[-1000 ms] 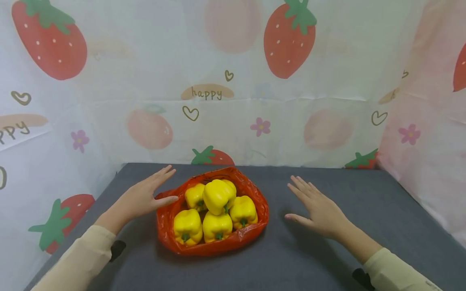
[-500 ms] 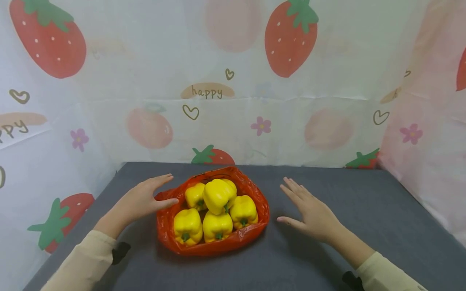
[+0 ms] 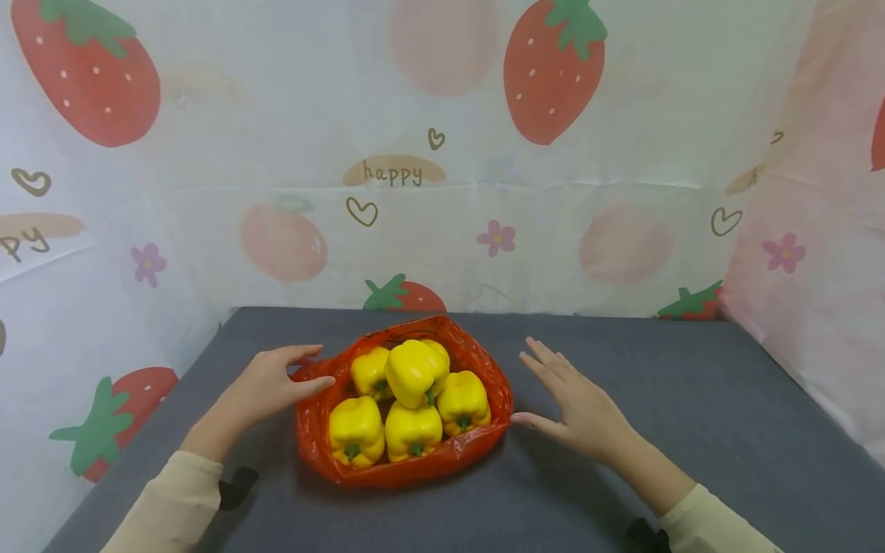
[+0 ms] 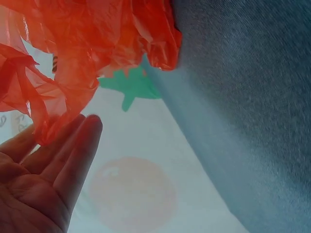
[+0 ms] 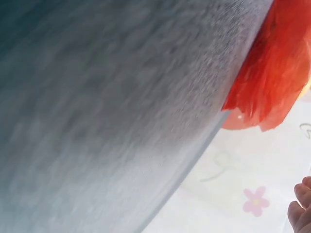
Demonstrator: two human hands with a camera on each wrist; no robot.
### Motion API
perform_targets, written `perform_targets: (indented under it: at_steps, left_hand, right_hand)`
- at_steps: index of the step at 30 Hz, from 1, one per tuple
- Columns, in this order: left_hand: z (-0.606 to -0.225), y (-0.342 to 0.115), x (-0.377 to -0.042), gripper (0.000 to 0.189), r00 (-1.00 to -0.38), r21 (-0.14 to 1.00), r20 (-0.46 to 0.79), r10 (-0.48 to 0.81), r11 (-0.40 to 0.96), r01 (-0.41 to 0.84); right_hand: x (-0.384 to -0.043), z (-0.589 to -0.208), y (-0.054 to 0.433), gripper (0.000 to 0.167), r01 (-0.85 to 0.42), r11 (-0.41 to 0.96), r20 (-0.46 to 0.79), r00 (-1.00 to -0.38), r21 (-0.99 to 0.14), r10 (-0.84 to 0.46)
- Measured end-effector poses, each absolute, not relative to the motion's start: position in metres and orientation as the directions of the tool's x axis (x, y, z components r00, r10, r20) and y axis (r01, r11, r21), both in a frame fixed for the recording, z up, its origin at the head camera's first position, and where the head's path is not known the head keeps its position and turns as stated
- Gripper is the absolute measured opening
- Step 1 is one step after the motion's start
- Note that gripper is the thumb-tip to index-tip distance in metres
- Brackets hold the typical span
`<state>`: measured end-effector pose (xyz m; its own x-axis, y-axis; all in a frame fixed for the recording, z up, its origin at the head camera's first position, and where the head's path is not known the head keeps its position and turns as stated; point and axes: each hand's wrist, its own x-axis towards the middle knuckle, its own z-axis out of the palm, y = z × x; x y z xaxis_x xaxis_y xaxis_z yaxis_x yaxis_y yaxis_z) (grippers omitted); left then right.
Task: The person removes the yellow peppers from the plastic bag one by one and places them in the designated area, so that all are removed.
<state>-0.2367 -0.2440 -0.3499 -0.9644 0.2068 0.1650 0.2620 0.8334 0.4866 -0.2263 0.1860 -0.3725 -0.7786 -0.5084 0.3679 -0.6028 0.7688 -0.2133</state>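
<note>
In the head view, a red plastic bag (image 3: 442,470) lies with its mouth wide, holding several yellow bell peppers (image 3: 416,372) with green stems. My left hand (image 3: 266,388) is at the bag's left rim, thumb reaching over the edge and fingers behind it. The left wrist view shows those fingers (image 4: 73,155) fairly straight, their tips right at the crumpled red plastic. On the other side, my right hand (image 3: 584,407) hovers with fingers spread, its thumb tip close to the bag's right edge. Only a few right fingertips (image 5: 301,204) enter the right wrist view.
A dark grey cloth (image 3: 691,399) covers the table under the bag. Behind and at both sides hangs a pale curtain (image 3: 456,207) printed with strawberries, hearts and flowers. Both sleeves (image 3: 169,503) are cream, with a dark object at each wrist.
My right hand has moved left to the bag's edge. My left hand has lowered its fingers toward the left rim, bending them a little. The bag and peppers stay in place.
</note>
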Motion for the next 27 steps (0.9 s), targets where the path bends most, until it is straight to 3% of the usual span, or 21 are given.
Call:
perform_targets:
  at_steps: [9, 17, 27]
  left_hand:
    - [-0.353, -0.238, -0.233, 0.061, -0.972, 0.509, 0.188, 0.143, 0.832, 0.221]
    - [-0.359, -0.236, -0.233, 0.062, -0.990, 0.557, 0.125, 0.070, 0.820, 0.129]
    - [-0.361, -0.237, -0.234, 0.060, -0.997, 0.574, 0.071, 0.020, 0.817, 0.057]
  right_hand:
    - [-0.226, -0.371, 0.169, 0.089, -0.550, 0.761, 0.347, -0.827, -0.344, -0.441]
    - [-0.226, -0.368, 0.154, 0.090, -0.509, 0.743, 0.317, -0.859, -0.436, -0.402]
    - [-0.230, -0.367, 0.132, 0.090, -0.529, 0.689, 0.347, -0.848, -0.496, -0.401]
